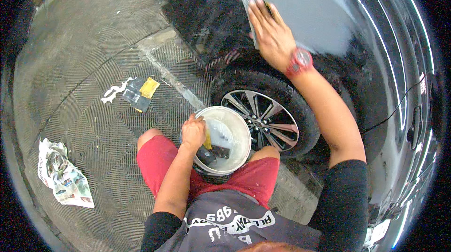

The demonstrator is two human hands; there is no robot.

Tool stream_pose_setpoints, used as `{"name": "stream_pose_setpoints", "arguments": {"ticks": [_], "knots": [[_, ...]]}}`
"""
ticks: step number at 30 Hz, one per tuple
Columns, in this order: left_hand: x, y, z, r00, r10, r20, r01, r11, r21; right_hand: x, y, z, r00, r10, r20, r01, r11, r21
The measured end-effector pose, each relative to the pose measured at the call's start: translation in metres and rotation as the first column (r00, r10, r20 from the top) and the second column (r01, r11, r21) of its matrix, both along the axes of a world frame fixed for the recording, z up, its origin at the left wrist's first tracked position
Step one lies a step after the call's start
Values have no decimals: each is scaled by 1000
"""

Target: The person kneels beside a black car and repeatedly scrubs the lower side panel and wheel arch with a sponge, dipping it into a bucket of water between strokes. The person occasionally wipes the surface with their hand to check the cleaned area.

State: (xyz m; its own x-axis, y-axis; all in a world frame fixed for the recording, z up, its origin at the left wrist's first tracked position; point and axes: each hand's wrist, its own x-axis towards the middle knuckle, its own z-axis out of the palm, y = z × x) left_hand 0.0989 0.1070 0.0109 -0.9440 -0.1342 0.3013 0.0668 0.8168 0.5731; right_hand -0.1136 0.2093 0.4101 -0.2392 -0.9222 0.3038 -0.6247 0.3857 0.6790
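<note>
My left hand (pixel 193 132) grips the near-left rim of a white plastic bucket (pixel 242 125) between my knees. Beside its fingers, a yellow strip (pixel 208 139) hangs inside the bucket. Cloudy water and a dark flat block (pixel 221 152) show in there too. Wearing a red wristwatch (pixel 301 60), my right hand (pixel 271 35) lies flat at the edge of a car body panel with a matt grey patch (pixel 310 9). A dark, yellow-edged piece, apparently sandpaper (pixel 268 6), shows between its fingers; most of it is hidden.
A car wheel (pixel 259 121) stands right behind the bucket. On the ribbed floor lie dark sheets (pixel 141 103), a yellow sheet (pixel 149 88), a torn white strip (pixel 118 90) and crumpled newspaper (pixel 67 178). A thin black cable (pixel 391 114) runs across the car's side.
</note>
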Motion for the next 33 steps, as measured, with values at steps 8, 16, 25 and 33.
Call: {"name": "stream_pose_setpoints", "arguments": {"ticks": [8, 16, 25, 33], "knots": [[-6, 2, 0, 996, -17, 83, 18, 1000, -10, -14, -27, 19, 996, 54, -72, -55, 998, -20], [-10, 1, -9, 997, -9, 82, 9, 1000, 4, -15, -12, 16, 997, 8, -83, -1, 997, 82], [-8, 0, -7, 998, 7, 60, -6, 1000, -3, -15, -32, 26, 976, -33, -215, 58, 992, 114], [-4, 2, -11, 1000, 29, 5, -29, 999, 31, -19, -32, 23, 986, -10, -164, 21, 998, 64]]}}
